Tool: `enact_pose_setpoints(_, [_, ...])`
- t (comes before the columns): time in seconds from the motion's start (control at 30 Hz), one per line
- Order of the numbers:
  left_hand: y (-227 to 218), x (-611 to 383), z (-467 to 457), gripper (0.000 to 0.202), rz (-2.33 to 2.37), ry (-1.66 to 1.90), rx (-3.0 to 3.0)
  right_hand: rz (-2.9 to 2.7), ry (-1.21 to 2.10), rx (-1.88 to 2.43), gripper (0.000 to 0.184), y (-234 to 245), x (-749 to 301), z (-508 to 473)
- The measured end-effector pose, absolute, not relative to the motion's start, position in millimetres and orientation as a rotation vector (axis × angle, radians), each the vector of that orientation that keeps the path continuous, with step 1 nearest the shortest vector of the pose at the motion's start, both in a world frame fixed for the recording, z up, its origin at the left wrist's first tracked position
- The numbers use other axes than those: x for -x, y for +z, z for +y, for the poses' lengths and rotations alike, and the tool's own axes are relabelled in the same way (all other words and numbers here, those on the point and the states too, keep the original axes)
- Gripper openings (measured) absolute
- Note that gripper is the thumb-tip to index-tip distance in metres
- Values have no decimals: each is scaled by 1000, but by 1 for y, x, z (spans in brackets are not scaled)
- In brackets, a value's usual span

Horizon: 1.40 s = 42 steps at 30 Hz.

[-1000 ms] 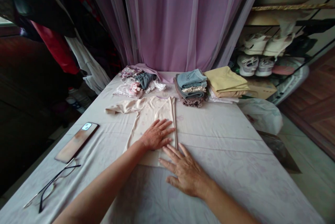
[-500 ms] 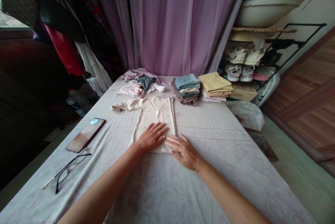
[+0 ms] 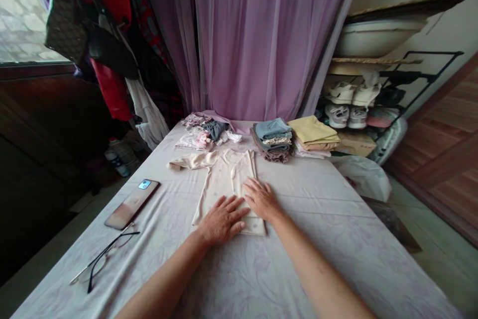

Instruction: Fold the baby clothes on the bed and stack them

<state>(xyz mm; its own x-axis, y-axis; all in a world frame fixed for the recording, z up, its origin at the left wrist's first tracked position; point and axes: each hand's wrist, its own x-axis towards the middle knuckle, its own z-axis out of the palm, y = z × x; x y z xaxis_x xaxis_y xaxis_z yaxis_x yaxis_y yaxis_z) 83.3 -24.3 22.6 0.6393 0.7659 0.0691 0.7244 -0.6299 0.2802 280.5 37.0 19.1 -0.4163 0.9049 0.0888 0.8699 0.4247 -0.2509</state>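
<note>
A pale bed sheet (image 3: 321, 264) below a purple curtain (image 3: 254, 35)
The left hand (image 3: 222, 220) and right hand (image 3: 262, 199) lie open on a cream top (image 3: 224, 184), not grasping.

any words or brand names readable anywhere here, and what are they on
No word, brand or number can be read in this view.
Smartphone: a small bright patch at its top end, too small to read.
Plastic bottle on the floor: a dark label, too blurred to read.
Cardboard box: no readable marking.
Cream top: no readable label.
</note>
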Motion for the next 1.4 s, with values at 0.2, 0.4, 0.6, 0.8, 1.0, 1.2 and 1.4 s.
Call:
enact_pose_setpoints(0.2, [29,-65,-19,39,1248,448,-2551,-2435,190,1522,44,14,-283,34])
enact_pose_setpoints(0.4, [16,-21,-10,34,1925,573,-2271,-2276,261,1380,39,-2,-290,54])
enact_pose_setpoints(0.6, [11,0,7,36,2012,637,-2179,-1978,223,1751,43,14,-290,115])
enact_pose_setpoints(0.8, [45,21,95,36,2020,597,-2271,-1890,341,2169,43,44,-277,182])
enact_pose_setpoints(1.0, [53,27,174,28,2033,169,-2245,-1912,413,2227,41,41,-273,211])
enact_pose_setpoints(1.2, [54,26,195,28,2116,-18,-2212,-1952,324,2138,27,33,-271,206])
enact_pose_setpoints(1.4, [63,24,201,26,2272,81,-2152,-1897,159,2071,25,26,-267,208])
